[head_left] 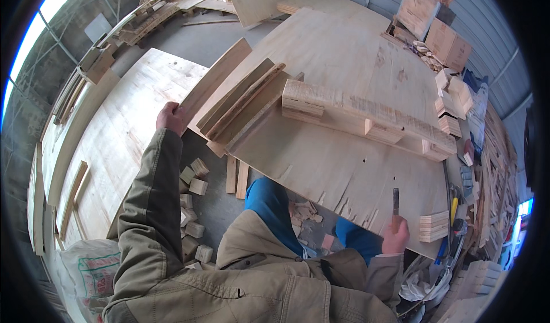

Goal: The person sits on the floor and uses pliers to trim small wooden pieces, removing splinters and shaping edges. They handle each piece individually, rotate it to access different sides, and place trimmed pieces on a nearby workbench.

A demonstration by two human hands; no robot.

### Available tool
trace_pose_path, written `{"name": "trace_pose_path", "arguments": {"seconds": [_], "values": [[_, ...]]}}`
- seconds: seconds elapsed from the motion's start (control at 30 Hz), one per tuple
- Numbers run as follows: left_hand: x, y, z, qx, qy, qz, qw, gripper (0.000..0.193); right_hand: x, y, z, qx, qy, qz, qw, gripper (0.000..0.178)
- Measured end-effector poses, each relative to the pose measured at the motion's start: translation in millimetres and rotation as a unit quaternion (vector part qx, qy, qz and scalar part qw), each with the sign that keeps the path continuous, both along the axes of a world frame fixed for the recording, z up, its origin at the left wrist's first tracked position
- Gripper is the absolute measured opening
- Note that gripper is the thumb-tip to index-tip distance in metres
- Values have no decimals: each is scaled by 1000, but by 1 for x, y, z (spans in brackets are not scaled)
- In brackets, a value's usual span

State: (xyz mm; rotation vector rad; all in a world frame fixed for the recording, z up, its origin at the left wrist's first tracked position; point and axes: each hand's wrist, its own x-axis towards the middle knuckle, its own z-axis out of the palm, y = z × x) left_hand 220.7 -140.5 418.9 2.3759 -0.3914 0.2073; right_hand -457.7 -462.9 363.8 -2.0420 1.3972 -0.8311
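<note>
My left hand (pixel 171 118) is closed on the near edge of a long wooden board (pixel 220 81), which slants up and away at the left side of the plywood table. My right hand (pixel 395 237) is wrapped round a narrow tool (pixel 395 203) with a dark metal end and a brownish lower part; its exact kind is unclear. Across the plywood table (pixel 321 162) lies a long plank with blocks along it (pixel 366 114). Several loose boards (pixel 246 99) lie at its left end, beside the board in my left hand.
A stack of small wood pieces (pixel 433 227) sits by my right hand. Wood blocks (pixel 195 229) litter the floor at left. A pale panel (pixel 143 99) stands further left. Cardboard boxes (pixel 447 43) and scrap strips (pixel 497 174) line the right side.
</note>
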Motion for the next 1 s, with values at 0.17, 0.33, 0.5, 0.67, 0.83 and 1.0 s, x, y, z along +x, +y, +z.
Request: {"name": "trace_pose_path", "arguments": {"seconds": [0.17,0.33,0.5,0.67,0.83,1.0], "values": [[-40,13,5,-189,97,-91,973,24,1,5,10,19,-75,-16,997,26],[-135,3,14,-356,307,-196,861,24,7,20,27,60,-138,1,989,19],[-226,-34,2,-364,413,-229,802,29,16,44,42,155,-246,60,955,29],[-298,-62,-14,-372,513,-327,701,24,27,64,58,232,-347,109,902,31],[-350,-71,-15,-217,430,-411,774,25,33,74,63,301,-450,87,836,32],[-372,-72,-2,-110,418,-466,772,24,36,68,40,295,-546,-6,784,29]]}}
